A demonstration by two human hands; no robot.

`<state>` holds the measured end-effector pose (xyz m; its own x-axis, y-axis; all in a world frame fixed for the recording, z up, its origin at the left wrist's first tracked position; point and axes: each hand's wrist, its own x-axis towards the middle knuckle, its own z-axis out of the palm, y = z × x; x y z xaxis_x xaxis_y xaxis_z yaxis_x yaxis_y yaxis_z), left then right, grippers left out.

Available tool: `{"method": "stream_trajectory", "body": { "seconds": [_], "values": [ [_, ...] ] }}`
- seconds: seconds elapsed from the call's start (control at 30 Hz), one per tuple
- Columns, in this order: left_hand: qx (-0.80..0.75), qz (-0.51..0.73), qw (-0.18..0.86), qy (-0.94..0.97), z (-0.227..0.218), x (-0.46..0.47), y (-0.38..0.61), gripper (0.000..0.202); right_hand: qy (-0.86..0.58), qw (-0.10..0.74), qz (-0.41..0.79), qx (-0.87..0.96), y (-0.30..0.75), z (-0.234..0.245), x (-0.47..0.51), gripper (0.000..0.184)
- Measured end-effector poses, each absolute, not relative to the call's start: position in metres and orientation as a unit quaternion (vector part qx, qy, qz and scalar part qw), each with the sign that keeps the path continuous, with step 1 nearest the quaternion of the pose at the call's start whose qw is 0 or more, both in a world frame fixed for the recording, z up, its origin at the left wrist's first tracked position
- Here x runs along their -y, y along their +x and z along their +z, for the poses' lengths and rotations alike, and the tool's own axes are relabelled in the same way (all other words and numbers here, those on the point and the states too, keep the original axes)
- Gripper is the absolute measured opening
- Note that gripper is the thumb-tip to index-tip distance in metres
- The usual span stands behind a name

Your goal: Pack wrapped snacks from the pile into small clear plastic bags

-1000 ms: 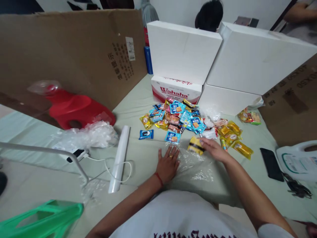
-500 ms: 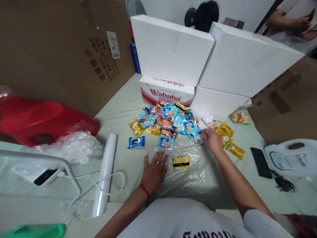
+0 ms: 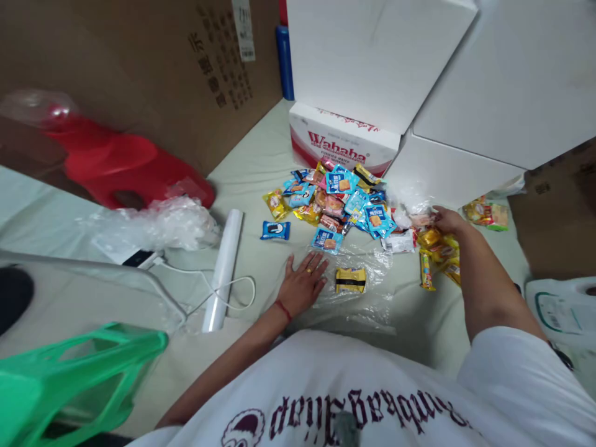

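Observation:
My left hand (image 3: 302,282) lies flat with fingers spread on a sheet of clear plastic film (image 3: 372,304). Just right of it, a yellow snack packet with a black band (image 3: 351,280) rests on the film. My right hand (image 3: 449,221) reaches to the right side of the snack pile, fingers curled at the edge of a pinkish snack packet (image 3: 423,219). Below that hand are several yellow snack packets (image 3: 437,245), partly hidden by the forearm. A white packet (image 3: 399,241) lies to its left. Blue biscuit packets (image 3: 378,218) fill much of the pile; a dark-blue packet (image 3: 275,230) sits apart on the left.
Behind the pile stand a Wahaha carton (image 3: 344,139) and large white boxes (image 3: 372,56). To the left are a red jug (image 3: 135,161), crumpled plastic (image 3: 172,223), a white roll (image 3: 223,273), a cable and a green plastic stool (image 3: 88,366). A white jug (image 3: 563,310) stands right.
The view has tilted downward. My right hand has left the white packet and moved right to the pinkish one. One yellow packet beside it lies differently. My left hand remains flat.

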<state>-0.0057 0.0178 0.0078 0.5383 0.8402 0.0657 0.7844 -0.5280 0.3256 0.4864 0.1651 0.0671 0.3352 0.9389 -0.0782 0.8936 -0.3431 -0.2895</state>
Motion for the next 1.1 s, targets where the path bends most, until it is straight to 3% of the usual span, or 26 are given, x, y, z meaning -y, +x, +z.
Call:
{"method": "stream_trajectory", "body": {
  "seconds": [0.07, 0.13, 0.2, 0.3, 0.4, 0.5, 0.67, 0.87, 1.1],
  "values": [
    [-0.471, 0.105, 0.134, 0.866, 0.007, -0.018, -0.005, 0.050, -0.829, 0.043, 0.144, 0.539, 0.492, 0.072, -0.168, 0.009],
    [-0.474, 0.107, 0.133, 0.864, 0.006, -0.017, -0.005, 0.050, -0.851, 0.026, 0.114, 0.513, 0.497, 0.082, -0.164, 0.013],
    [-0.475, 0.111, 0.130, 0.863, 0.006, -0.017, -0.006, 0.051, -0.864, 0.081, 0.027, 0.496, 0.496, 0.094, -0.148, 0.022],
    [-0.472, 0.118, 0.129, 0.864, 0.006, -0.018, -0.007, 0.052, -0.826, 0.240, -0.047, 0.507, 0.466, 0.110, -0.106, 0.031],
    [-0.473, 0.114, 0.147, 0.861, 0.007, -0.022, -0.009, 0.054, -0.741, 0.331, 0.102, 0.576, 0.395, 0.110, -0.058, 0.040],
    [-0.473, 0.103, 0.187, 0.855, 0.008, -0.030, -0.013, 0.056, -0.603, 0.309, 0.206, 0.706, 0.317, 0.088, -0.023, 0.035],
    [-0.481, 0.181, 0.197, 0.835, 0.019, -0.030, -0.025, 0.047, -0.431, 0.214, 0.219, 0.849, 0.265, 0.036, -0.006, 0.041],
    [-0.429, 0.323, 0.160, 0.828, 0.034, 0.012, -0.045, 0.036, -0.390, 0.211, 0.207, 0.872, 0.289, 0.031, 0.001, 0.043],
    [-0.314, 0.276, 0.216, 0.882, 0.032, 0.047, -0.058, 0.039, -0.371, 0.197, 0.184, 0.888, 0.278, 0.017, 0.034, 0.058]
  ]
}}
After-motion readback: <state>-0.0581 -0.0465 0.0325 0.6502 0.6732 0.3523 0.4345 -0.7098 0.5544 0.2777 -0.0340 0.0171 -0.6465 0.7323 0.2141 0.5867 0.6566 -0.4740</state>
